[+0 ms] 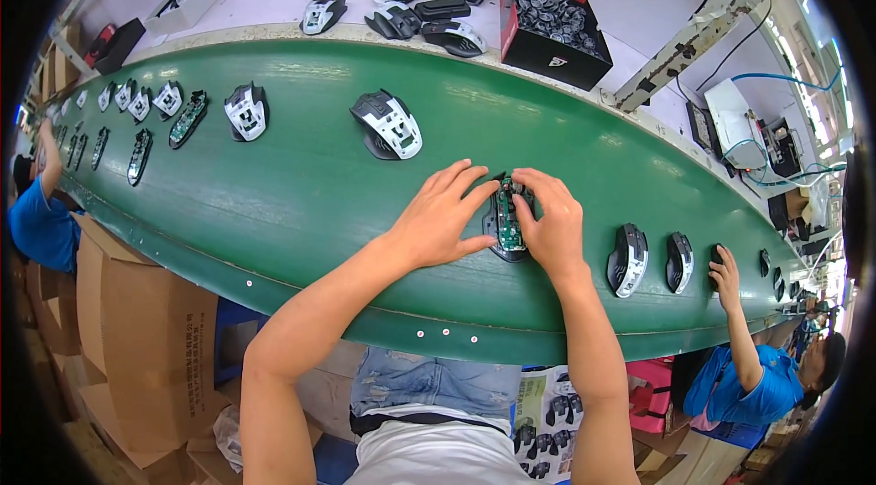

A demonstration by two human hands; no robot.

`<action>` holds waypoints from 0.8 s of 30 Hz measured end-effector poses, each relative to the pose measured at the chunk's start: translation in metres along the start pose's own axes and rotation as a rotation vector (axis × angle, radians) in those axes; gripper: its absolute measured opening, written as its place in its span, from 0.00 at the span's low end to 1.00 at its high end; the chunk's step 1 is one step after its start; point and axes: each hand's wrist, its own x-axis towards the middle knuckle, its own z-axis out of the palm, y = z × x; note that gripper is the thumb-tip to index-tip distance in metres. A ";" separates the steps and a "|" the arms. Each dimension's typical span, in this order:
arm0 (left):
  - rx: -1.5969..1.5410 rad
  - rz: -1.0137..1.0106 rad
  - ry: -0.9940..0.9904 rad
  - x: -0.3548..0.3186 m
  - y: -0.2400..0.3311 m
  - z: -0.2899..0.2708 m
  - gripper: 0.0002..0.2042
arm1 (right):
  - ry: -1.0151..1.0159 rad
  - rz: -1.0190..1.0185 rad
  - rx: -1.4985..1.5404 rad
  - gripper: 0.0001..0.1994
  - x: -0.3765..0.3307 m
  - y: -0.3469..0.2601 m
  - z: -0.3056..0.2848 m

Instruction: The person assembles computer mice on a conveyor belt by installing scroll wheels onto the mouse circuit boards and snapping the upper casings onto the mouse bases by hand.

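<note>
A mouse base (pixel 511 255) with a green circuit board (pixel 507 222) on it lies on the green conveyor belt in front of me. My left hand (pixel 432 224) steadies it from the left, thumb near its lower edge and fingertips near its upper end. On the other side, my right hand (pixel 555 228) curls over the board's upper right, index finger and thumb against it. The small parts under the fingertips are hidden. Beyond my left hand sits a mouse with a white inner frame (pixel 398 125), its top cover off.
Several open mice and boards, such as this board (pixel 188 120), lie along the belt (pixel 301 166) to the left. Covered mice (pixel 628 260) lie to the right, near a co-worker's hand (pixel 724 277). A black-red box of parts (pixel 552 63) and loose mice stand on the back ledge.
</note>
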 end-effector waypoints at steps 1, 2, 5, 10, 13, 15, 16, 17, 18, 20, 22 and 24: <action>-0.004 -0.002 -0.002 -0.001 0.000 0.000 0.36 | -0.001 -0.025 -0.055 0.14 0.000 -0.003 0.000; -0.004 -0.001 -0.004 -0.001 -0.001 0.000 0.36 | 0.000 -0.022 -0.055 0.14 0.003 -0.005 -0.001; 0.005 -0.001 0.007 -0.004 -0.001 0.000 0.36 | -0.038 0.103 0.044 0.14 0.005 -0.006 -0.001; 0.030 -0.003 0.013 -0.003 0.001 0.005 0.36 | -0.048 -0.005 0.012 0.12 0.003 0.006 -0.005; 0.033 0.002 0.016 -0.003 0.004 0.005 0.35 | -0.091 -0.017 -0.038 0.12 0.002 0.003 -0.007; 0.037 0.006 0.015 -0.005 0.004 0.004 0.35 | -0.079 -0.074 -0.171 0.13 0.005 -0.004 -0.011; 0.057 0.005 0.009 -0.006 0.002 0.003 0.34 | -0.102 -0.010 -0.116 0.14 0.004 -0.003 -0.010; 0.077 0.002 0.002 -0.008 0.002 0.002 0.34 | -0.103 -0.007 -0.121 0.14 0.001 -0.001 -0.009; 0.073 0.004 0.007 -0.007 0.002 0.002 0.34 | -0.128 0.039 -0.009 0.14 0.000 0.003 -0.010; 0.081 0.014 0.004 -0.004 0.005 0.005 0.34 | -0.149 0.081 0.102 0.14 -0.001 0.007 -0.013; 0.087 0.027 -0.010 -0.004 0.006 0.005 0.34 | -0.164 0.087 0.078 0.14 -0.002 0.005 -0.016; 0.108 0.024 -0.006 -0.005 0.006 0.004 0.35 | -0.242 0.052 0.001 0.16 0.008 0.005 -0.022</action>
